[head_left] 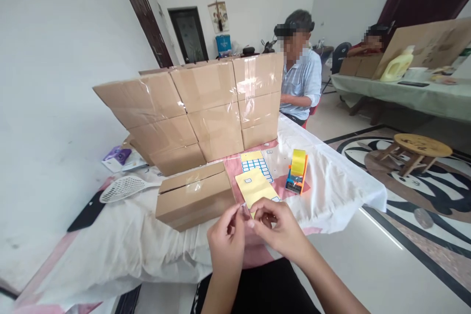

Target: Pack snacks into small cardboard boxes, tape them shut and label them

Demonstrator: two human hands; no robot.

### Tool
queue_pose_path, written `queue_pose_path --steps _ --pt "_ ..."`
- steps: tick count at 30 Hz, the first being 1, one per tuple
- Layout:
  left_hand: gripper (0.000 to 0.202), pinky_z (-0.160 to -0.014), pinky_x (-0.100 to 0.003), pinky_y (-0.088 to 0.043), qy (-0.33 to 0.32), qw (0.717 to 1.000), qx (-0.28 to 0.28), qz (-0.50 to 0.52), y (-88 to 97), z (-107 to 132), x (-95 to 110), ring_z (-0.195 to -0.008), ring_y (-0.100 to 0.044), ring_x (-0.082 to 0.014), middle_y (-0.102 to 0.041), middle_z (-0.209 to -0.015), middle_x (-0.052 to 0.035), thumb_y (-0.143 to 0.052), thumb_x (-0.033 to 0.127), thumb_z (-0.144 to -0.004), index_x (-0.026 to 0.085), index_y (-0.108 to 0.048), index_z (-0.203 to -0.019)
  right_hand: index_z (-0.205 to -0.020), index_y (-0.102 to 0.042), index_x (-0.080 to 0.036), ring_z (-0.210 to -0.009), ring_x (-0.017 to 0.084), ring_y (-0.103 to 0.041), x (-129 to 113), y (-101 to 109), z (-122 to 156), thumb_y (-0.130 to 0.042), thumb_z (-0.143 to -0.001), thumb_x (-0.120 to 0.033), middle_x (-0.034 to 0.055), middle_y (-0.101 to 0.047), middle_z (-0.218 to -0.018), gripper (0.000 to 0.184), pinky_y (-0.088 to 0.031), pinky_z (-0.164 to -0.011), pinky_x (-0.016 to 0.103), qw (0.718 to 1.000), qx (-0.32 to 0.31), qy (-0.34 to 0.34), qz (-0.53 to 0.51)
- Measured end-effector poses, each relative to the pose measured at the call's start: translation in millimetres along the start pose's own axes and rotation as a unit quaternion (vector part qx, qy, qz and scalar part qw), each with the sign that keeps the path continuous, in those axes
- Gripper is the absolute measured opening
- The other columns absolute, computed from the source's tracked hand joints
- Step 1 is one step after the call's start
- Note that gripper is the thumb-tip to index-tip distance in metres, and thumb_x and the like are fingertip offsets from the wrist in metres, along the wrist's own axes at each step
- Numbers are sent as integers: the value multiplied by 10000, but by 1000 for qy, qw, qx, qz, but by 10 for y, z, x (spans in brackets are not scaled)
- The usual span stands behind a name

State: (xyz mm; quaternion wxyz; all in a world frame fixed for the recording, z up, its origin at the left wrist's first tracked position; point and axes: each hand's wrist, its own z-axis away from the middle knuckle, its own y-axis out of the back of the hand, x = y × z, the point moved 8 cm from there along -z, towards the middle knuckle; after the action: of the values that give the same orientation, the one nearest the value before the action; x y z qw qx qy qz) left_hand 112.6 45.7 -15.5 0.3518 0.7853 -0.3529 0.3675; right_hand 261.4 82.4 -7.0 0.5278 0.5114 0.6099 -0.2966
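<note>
My left hand [226,235] and my right hand [277,228] meet just above the near edge of the table, fingertips pinched together on the bottom edge of a yellow label sheet [255,187]. A small white and blue sticker sits on that sheet. A second yellow sheet with a grid of blue-edged labels [256,163] lies just beyond it. A small taped cardboard box [193,196] lies to the left of my hands. A yellow and orange tape dispenser [297,170] stands to the right.
A wall of stacked taped cardboard boxes [206,108] stands behind. A white swatter [123,189] and a purple pack [117,156] lie left. A person in a light shirt [301,81] sits beyond the boxes. A wooden stool [417,149] stands on the floor right.
</note>
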Motion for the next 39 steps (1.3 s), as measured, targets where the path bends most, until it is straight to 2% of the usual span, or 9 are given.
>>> queue_pose_path --steps 2,5,11,14,17,24,30,35,39 --pt "226 -578 -237 -572 -24 1000 6 -7 32 38 69 -687 -745 -185 -804 -872 -61 -623 351 -938 204 -789 -982 -838 -635 -206 -581 123 -473 -124 -65 43 -660 -890 -276 -25 -584 -661 91 -336 -567 257 998 4 34 59" --pt "224 -611 -249 -588 -12 1000 20 5 92 24 80 -733 -757 -198 -801 -873 -61 -619 364 -941 208 -776 -972 -771 -607 -204 -568 130 -463 -189 -51 47 -556 -966 -292 -17 -548 -641 219 -326 -564 266 991 36 58 112" --pt "263 -575 -237 -562 74 997 19 19 123 -81 -135 -671 -724 -179 -782 -798 -44 -620 422 -941 207 -771 -946 -836 -644 -205 -558 126 -460 -22 -28 -81 -573 -965 -296 -22 -569 -650 174 -334 -547 257 995 21 18 93" --pt "204 -606 -226 -565 47 999 14 -9 80 -89 -186 -700 -735 -169 -795 -842 -30 -636 365 -935 230 -783 -980 -930 -690 -209 -578 123 -492 45 -128 -153 -652 -917 -279 -25 -602 -673 81 -360 -566 251 995 -4 15 95" --pt "187 -614 -225 -569 36 999 24 -27 60 -82 -216 -693 -735 -161 -801 -866 -26 -637 345 -939 240 -787 -980 -901 -705 -203 -588 121 -501 81 -198 -204 -582 -972 -264 -13 -609 -671 154 -361 -581 257 992 7 42 122" --pt "253 -648 -256 -594 168 986 20 4 61 -72 -378 -718 -736 -182 -786 -817 -32 -625 428 -941 226 -777 -944 -849 -683 -206 -540 116 -470 201 -262 -241 -555 -963 -211 -17 -568 -627 171 -354 -542 253 992 22 51 117" --pt "265 -653 -251 -594 186 982 4 22 79 -76 -557 -685 -720 -169 -775 -784 -33 -653 451 -923 215 -773 -928 -823 -645 -213 -537 118 -469 303 -300 -255 -546 -972 -221 -15 -571 -634 179 -349 -528 256 993 16 27 111" --pt "285 -539 -218 -524 190 982 2 19 90 -64 -605 -555 -626 -126 -762 -758 -26 -641 461 -931 208 -770 -960 -802 -572 -210 -580 124 -485 395 -137 -317 -493 -1027 -296 -20 -531 -658 254 -361 -567 262 992 0 1 128" --pt "308 -514 -217 -485 206 978 10 32 75 -23 -571 -547 -582 -120 -756 -754 -29 -631 471 -933 203 -772 -987 -791 -518 -209 -746 169 -559 681 172 -720 -421 -1046 -300 13 -580 -770 288 -397 -688 287 969 -46 -36 240"
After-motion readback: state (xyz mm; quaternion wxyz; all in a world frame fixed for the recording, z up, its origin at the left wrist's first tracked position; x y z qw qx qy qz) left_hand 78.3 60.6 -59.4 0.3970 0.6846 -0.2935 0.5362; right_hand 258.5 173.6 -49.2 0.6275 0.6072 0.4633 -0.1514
